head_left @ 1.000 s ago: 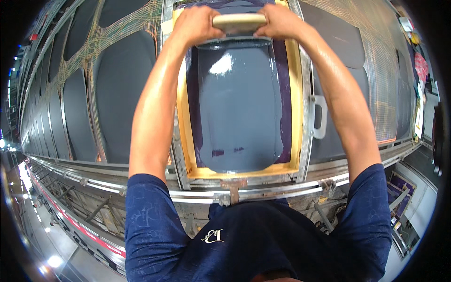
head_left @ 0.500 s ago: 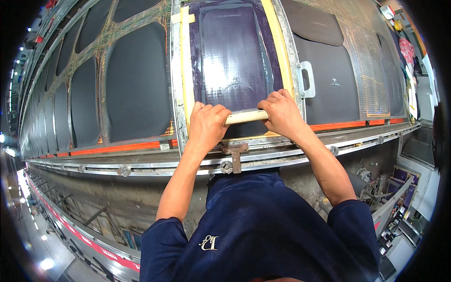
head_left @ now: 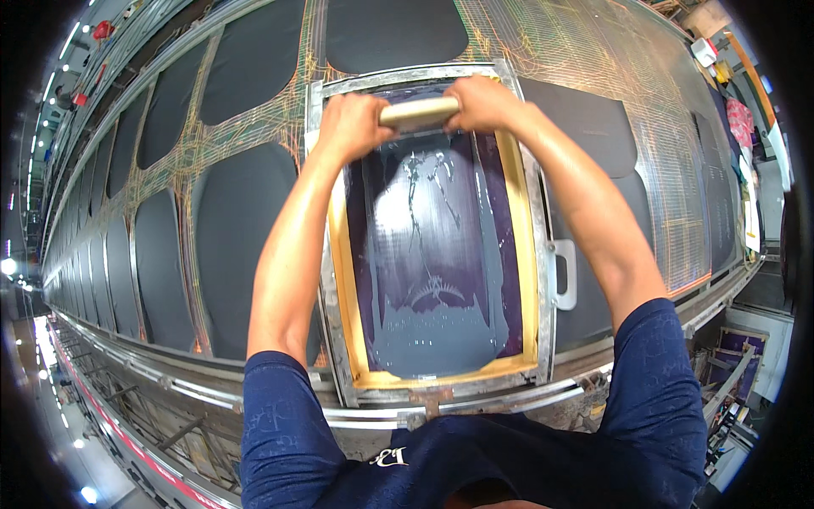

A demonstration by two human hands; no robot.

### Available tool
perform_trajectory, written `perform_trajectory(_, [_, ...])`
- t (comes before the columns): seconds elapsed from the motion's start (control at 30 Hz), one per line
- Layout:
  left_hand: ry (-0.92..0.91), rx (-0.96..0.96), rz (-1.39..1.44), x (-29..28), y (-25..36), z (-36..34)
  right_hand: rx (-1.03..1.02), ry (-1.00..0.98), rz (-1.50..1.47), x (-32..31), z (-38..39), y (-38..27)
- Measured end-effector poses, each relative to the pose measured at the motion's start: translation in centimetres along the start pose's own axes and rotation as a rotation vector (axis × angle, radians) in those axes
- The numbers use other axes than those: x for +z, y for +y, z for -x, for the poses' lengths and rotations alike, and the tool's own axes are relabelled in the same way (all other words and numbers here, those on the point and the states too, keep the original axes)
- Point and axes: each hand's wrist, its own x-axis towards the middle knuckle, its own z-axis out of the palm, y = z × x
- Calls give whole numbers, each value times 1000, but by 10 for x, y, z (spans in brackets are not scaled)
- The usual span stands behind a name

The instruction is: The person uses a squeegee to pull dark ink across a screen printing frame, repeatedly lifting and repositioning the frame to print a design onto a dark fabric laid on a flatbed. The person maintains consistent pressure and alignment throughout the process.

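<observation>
Both my hands are wrapped around the pale squeegee handle [head_left: 420, 110], near the far end of a screen-printing frame. My left hand [head_left: 356, 123] grips the handle's left end and my right hand [head_left: 479, 106] its right end. The metal screen frame [head_left: 407, 69] has yellow tape [head_left: 530, 322] inside its edges. Its dark purple mesh [head_left: 365, 263] carries grey-blue ink [head_left: 432, 339], thick in a band at the near end and streaked farther up, with a pale curved design showing through. A silver side handle [head_left: 566, 271] sticks out from the frame's right.
The long table [head_left: 483, 34] is laid with dark cut panels [head_left: 237, 237] and marked with coloured lines. A metal rail [head_left: 195, 386] runs along its near edge. Cloths [head_left: 738, 123] and small containers [head_left: 704, 53] lie at the right end.
The squeegee went from the far end to the near end, then back to the far end in my hands. The ink is now streaked, with purple mesh showing through.
</observation>
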Motion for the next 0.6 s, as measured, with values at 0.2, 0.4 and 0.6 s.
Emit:
perform_trajectory(0.2, [-87,-82,67,9,-51,-76,66,-70,-78,-23,-72,28])
perform_trajectory(0.4, [-58,-56,30,16,-48,-70,30,-39,-125,-15,-63,34])
perform_trajectory(0.6, [-22,-19,31,12,-2,8,-57,25,-43,14,5,-2])
